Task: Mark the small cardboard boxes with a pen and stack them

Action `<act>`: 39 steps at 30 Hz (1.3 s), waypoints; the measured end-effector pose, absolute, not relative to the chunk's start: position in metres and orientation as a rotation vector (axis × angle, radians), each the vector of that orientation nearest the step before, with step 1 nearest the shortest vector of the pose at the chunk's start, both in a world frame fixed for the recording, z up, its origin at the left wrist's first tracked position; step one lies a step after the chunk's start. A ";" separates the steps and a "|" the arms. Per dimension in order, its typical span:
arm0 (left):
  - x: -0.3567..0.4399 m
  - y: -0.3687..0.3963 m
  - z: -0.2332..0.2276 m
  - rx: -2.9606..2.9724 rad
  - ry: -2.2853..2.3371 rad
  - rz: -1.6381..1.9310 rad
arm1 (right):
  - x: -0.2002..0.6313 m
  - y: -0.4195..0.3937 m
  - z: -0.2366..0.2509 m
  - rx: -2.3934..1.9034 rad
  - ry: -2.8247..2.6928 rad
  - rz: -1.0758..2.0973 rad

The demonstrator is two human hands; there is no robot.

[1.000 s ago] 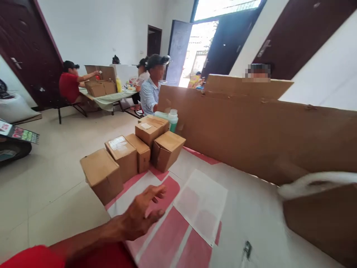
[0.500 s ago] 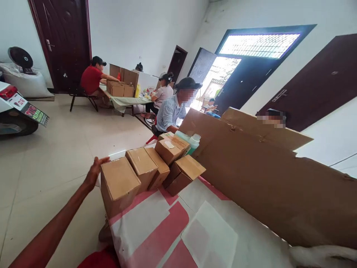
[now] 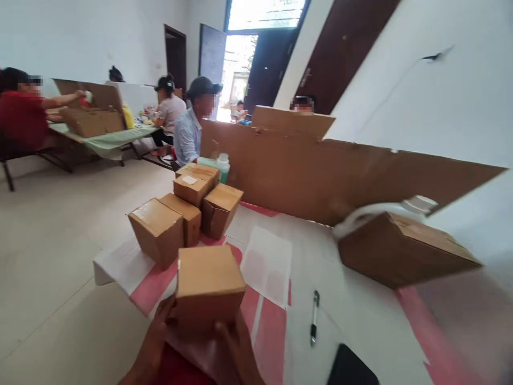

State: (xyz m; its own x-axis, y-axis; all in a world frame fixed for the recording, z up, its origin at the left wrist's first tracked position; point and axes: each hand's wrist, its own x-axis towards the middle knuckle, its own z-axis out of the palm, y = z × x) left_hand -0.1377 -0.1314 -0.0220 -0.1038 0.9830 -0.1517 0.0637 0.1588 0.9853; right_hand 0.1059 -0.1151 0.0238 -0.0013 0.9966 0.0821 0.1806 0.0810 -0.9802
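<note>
A closed cardboard box (image 3: 210, 272) is held between my two hands at the near edge of the covered table. My left hand (image 3: 162, 318) grips its left side, fingers partly hidden behind it. On the lower right of the same box, my right hand (image 3: 232, 334) presses with the thumb against the near face. Beyond it, a cardboard box with shiny tape (image 3: 158, 230) stands on the table's left, beside a narrower box (image 3: 188, 216). Another box (image 3: 222, 208) with a slightly loose lid sits to their right.
A tall cardboard divider (image 3: 280, 171) runs along the table's far side, with a jug of green liquid (image 3: 223, 167) at its left end. At right are a large cardboard box (image 3: 404, 251), a pen (image 3: 315, 318) and a black flat object (image 3: 352, 366). Several people sit beyond.
The box at the left end of the row has come off it toward me. My right hand has come into view on it. The view has turned right, showing the pen and large box.
</note>
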 end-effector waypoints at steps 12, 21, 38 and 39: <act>-0.005 -0.016 0.041 1.620 1.126 0.829 | 0.234 -0.100 0.073 -1.593 -0.970 1.027; -0.015 -0.030 0.039 1.775 1.004 0.727 | 0.218 -0.112 0.022 -1.397 -0.819 1.040; 0.039 0.011 0.145 2.251 0.738 0.993 | 0.192 -0.154 0.092 -1.209 -0.536 1.335; 0.039 0.019 0.150 2.184 0.736 0.956 | 0.193 -0.158 0.097 -1.242 -0.627 1.342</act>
